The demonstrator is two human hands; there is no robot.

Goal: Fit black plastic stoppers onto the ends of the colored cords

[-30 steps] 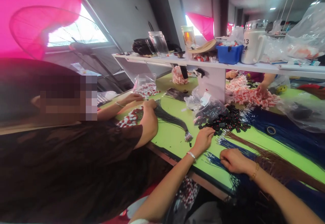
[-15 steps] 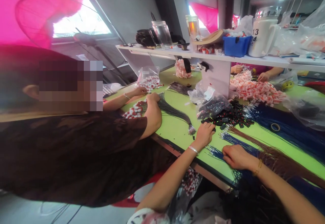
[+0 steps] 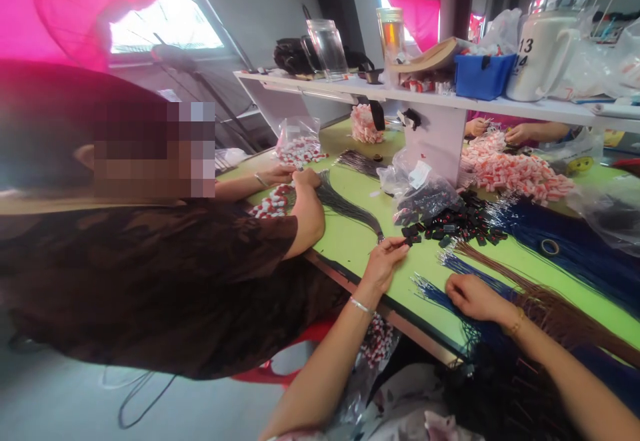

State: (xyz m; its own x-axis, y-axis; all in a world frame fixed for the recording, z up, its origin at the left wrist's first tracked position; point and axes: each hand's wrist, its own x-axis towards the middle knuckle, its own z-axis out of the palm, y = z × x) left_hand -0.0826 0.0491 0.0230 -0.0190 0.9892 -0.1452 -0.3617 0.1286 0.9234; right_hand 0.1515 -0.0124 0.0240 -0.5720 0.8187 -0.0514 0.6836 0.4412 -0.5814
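My left hand, with a silver bangle at the wrist, has its fingertips pinched at a small black plastic connector. Just beyond lies a heap of loose black connectors. My right hand is curled closed over a bundle of blue wires, whose metal-tipped ends poke out to the left. What its fingers grip exactly is partly hidden. Behind it lie another blue wire bundle and a brown wire bundle, side by side on the green tabletop.
At left a co-worker handles grey wires beside red-and-white connectors. Another person's hands work behind a pink-and-white pile. A shelf crosses above; a plastic bag and tape roll lie nearby.
My left hand has drawn back slightly left from the black heap, with a connector at its fingertips. My right hand stays on the blue wires. The camera view has shifted a little.
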